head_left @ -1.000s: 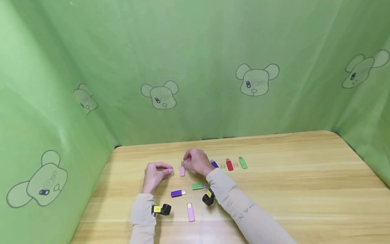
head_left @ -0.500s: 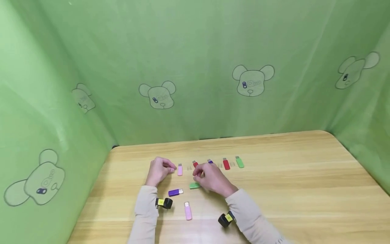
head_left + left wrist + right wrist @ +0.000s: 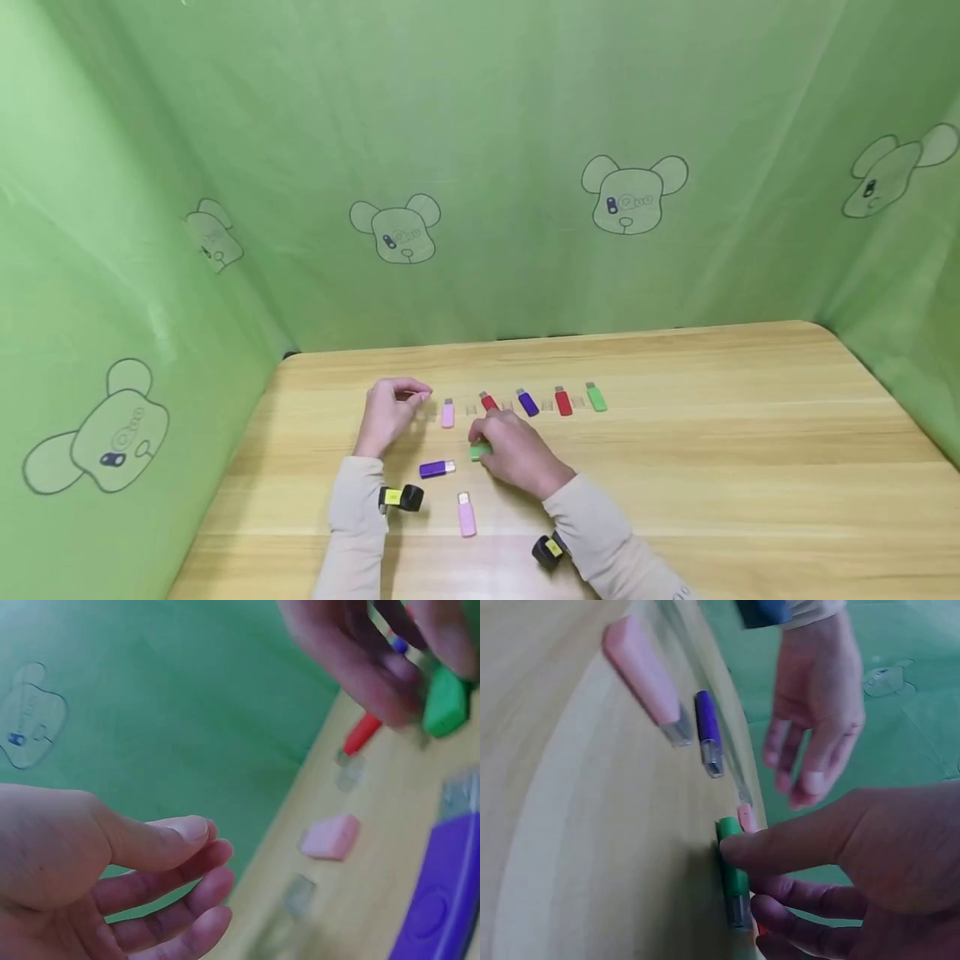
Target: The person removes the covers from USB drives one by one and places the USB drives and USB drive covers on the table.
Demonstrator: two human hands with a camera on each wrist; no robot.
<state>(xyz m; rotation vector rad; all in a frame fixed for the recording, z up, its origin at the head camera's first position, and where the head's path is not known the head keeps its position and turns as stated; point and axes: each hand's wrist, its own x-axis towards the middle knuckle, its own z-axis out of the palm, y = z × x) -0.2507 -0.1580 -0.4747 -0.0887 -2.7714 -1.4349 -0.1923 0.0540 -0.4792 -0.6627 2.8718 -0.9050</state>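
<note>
In the head view my right hand (image 3: 517, 454) pinches a green USB stick (image 3: 480, 451) low over the table. The right wrist view has the thumb on top of this green stick (image 3: 733, 877), with fingers along its side. My left hand (image 3: 387, 414) hovers at the left end of a row, fingers loosely bent. Nothing shows between its thumb and fingertips (image 3: 196, 829). Just right of it lies a pink USB stick (image 3: 447, 414). A small clear cap (image 3: 300, 895) lies below the left hand. Nearer me are a purple USB stick (image 3: 437, 469) and another pink USB stick (image 3: 467, 514).
The row continues right with a red stick (image 3: 489, 402), a blue-purple stick (image 3: 528, 402), a second red stick (image 3: 563, 401) and a light green stick (image 3: 596, 397). Small clear caps (image 3: 547, 405) lie between them. Green curtains (image 3: 487, 275) surround the wooden table (image 3: 712, 467).
My right hand has come from the pink stick in the row back towards me and right, taking hold of the green stick. My left hand has shifted slightly away from me, uncovering a clear cap.
</note>
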